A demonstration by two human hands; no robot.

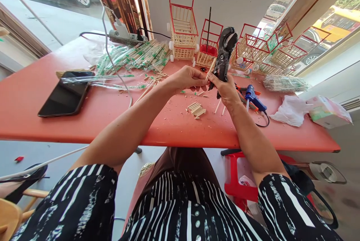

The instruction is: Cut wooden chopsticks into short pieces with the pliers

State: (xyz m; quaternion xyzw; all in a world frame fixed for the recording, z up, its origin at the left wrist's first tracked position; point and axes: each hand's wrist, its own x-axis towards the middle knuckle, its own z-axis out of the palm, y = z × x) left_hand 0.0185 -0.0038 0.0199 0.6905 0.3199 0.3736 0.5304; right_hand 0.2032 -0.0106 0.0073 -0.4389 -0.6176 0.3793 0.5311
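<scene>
Striped sleeves x2 nearest cam, both arms reaching over red bench point(42, 98). Right hand point(226, 91) clenched round 1 black cutter point(224, 55), held upright above bench centre. Left hand point(187, 77) pinches 1 thin wood stick point(210, 69), tip at cutter's lower part. Small pile of cut sticks point(196, 109) lies just below hands. 1 phone point(65, 94) far left, 1 blue glue gun point(254, 97) right. Stick-built carts point(183, 27) at back, approx 5; exact no. can't tell.

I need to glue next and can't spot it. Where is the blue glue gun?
In the head view, the blue glue gun lies on the red table, just right of the right hand, with crumpled white tissue further right.
</scene>
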